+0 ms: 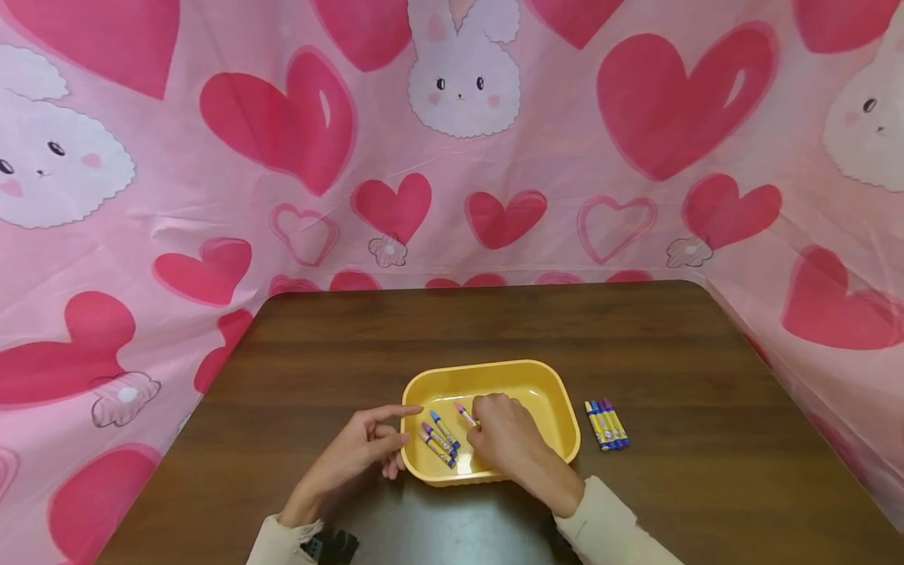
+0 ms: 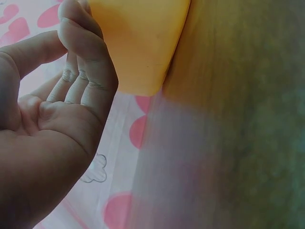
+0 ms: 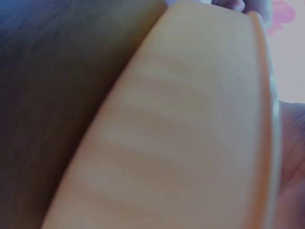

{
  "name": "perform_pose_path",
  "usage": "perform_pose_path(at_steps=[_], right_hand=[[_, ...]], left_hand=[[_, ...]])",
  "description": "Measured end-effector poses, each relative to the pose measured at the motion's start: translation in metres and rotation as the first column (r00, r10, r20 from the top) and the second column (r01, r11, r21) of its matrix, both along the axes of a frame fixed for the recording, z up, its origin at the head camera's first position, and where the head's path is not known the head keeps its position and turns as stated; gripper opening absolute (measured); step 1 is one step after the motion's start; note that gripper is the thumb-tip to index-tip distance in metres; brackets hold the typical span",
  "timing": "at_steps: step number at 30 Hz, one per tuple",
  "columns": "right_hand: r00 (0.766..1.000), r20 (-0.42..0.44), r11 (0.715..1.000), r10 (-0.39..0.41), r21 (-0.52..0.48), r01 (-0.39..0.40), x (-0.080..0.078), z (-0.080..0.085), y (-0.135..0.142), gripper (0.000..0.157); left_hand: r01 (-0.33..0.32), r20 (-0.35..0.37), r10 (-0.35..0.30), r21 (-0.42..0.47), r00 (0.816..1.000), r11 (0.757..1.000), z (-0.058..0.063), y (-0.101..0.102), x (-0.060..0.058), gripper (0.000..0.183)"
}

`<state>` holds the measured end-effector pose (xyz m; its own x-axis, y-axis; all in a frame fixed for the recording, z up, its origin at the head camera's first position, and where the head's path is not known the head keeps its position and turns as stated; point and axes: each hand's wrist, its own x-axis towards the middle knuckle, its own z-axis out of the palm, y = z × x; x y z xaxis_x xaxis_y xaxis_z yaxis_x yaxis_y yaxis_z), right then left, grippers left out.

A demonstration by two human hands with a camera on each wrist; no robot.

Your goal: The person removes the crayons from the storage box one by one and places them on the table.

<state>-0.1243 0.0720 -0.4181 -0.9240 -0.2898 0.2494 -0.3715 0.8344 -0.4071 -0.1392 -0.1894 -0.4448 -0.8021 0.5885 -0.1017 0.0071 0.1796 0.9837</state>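
Observation:
A yellow plastic tray [image 1: 537, 373] stands on the table, with crayons in yellow and blue wrappers lying inside. My right hand [image 1: 510, 438] reaches into it over the near right rim, its fingers curled at the lower end of a pink-tipped crayon [image 1: 464, 413]; those fingertips are hidden by the hand. Left of that lie a blue-tipped crayon [image 1: 444, 429] and two more crayons [image 1: 439, 444], side by side. At the left rim is my left hand [image 1: 363, 441], index finger stretched over the edge, thumb close to the rim, other fingers loosely bent outside the wall [image 2: 138, 43].
Several crayons [image 1: 606, 424] lie in a neat row on the dark wooden table [image 1: 339, 329], right of the tray. A pink cloth [image 1: 438, 157] with hearts and rabbits hangs around the table's back and sides. A dark strap [image 1: 330, 547] sits at the left cuff.

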Motion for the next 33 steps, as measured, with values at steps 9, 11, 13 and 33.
perform_pose_path(at_steps=[9,11,13,33], right_hand=[[0.994,-0.027,0.991,-0.104,-0.086,0.102,0.007,0.022,0.034,0.011],[0.991,-0.031,0.987,-0.130,-0.102,0.126,0.009,0.026,0.044,0.008],[0.987,-0.052,0.982,-0.154,-0.119,0.147,0.011,0.030,0.054,0.006],[0.938,0.142,0.917,-0.317,-0.207,0.341,0.018,0.016,0.189,0.010]], left_hand=[[-0.007,-0.014,0.007,0.012,1.000,1.000,-0.001,-0.003,0.000,0.045],[-0.001,-0.015,0.001,0.015,1.000,1.000,-0.001,-0.003,0.000,0.045],[0.001,-0.016,0.000,0.014,1.000,1.000,-0.001,-0.003,0.000,0.046],[0.017,-0.023,-0.016,0.045,1.000,0.999,-0.002,0.000,-0.001,0.045]])
